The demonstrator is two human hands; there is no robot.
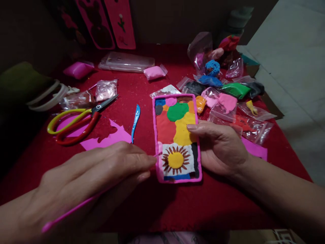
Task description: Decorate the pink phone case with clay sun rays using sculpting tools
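Observation:
Upright above the red cloth, a phone case [166, 130] carries patches of coloured clay inside a pink rim. Near its lower end is a yellow disc [175, 160] ringed by brown petals on white. My right hand [220, 145] grips the case from the right, thumb on the yellow patch. A thin pink tool [76, 207] is pinched in my left hand [101, 169]; its tip reaches the case's left side by the petals. Left of the case lies a blue plastic knife [135, 122].
Scissors [93, 115] with yellow and red handles lie at the left by pink sheet scraps [111, 135]. Bagged clay, including a green lump [235, 90], crowds the right back. Clear cases [127, 62] lie behind; decorated pink panels [121, 23] stand at the back.

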